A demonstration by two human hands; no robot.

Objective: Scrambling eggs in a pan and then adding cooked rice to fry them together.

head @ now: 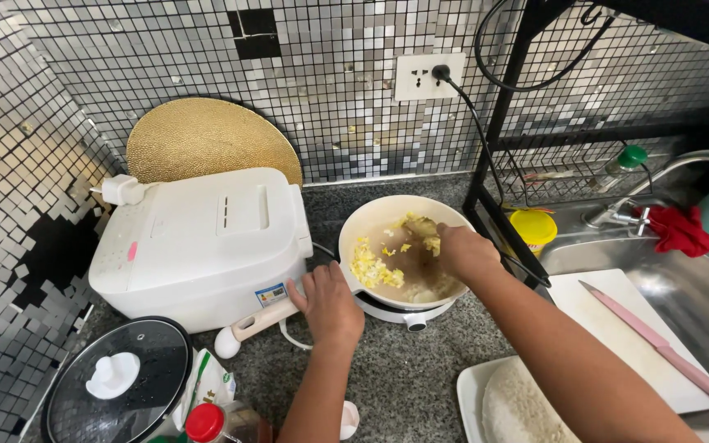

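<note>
My left hand [327, 302] is clenched around the pale handle [263, 319] of the cream frying pan [375, 215], holding it where the handle meets the pan's rim. The pan sits on a small white electric hob [410, 316] on the dark speckled surface [408, 377], just right of the white rice cooker [200, 242]. My right hand [464, 250] reaches down into the pan from the right, fingers curled among the food; I cannot tell whether it grips a utensil, because the hand itself hides that. Inside the pan, yellow scrambled egg [368, 268] lies on the left and far side. Near my left forearm lie a glass lid [116, 383] with a white knob and a bottle with a red cap [204, 422]. To the right, a white cutting board [625, 332] carries a pink knife [658, 344], and a white plate [471, 385] holds 1 flat round bread [519, 406]. A round gold board [207, 135] leans against the mirrored tile wall.
</note>
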